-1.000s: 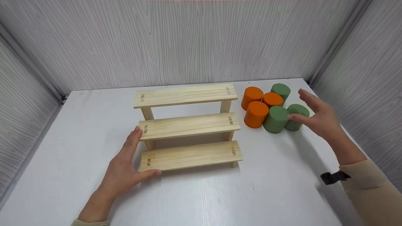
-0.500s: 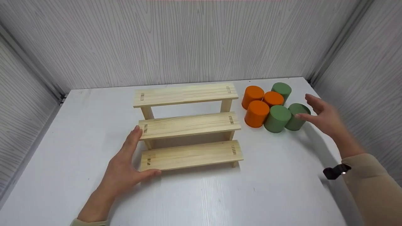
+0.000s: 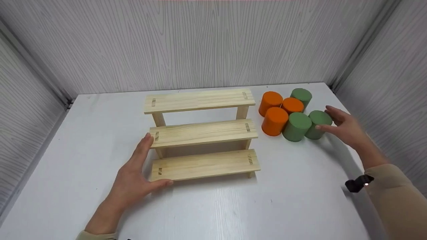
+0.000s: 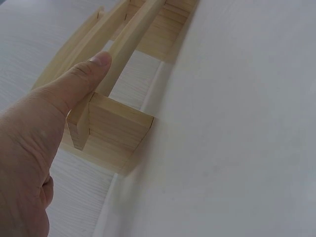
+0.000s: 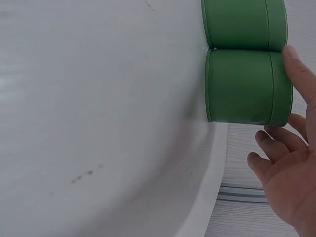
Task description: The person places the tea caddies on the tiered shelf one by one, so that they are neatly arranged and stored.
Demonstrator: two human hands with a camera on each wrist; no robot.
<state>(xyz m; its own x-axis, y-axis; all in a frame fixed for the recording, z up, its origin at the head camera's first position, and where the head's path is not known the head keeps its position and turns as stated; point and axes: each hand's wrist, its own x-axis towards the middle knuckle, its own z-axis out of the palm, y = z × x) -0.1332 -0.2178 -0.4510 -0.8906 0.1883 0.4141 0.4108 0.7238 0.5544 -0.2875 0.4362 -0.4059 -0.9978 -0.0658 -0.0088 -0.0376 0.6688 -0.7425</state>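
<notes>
A three-tier wooden display stand stands on the white table. My left hand holds its left end: the thumb lies along the bottom shelf's front edge and the forefinger touches the middle shelf. Most other fingers are hidden behind the wood in the left wrist view. At the right, my right hand is spread around the rightmost green lidded tin. Its thumb lies at the lid's rim, while its loosely bent fingers are by the far side; firm contact cannot be told. Another green tin touches that one.
Several tins stand in a cluster right of the stand: orange tins on the cluster's left side and a green tin at the back. Pale wood-grain panels enclose the table's back and sides.
My right hand has moved right and a little nearer, from above the green tins down around the rightmost one. My left hand keeps its place on the stand.
</notes>
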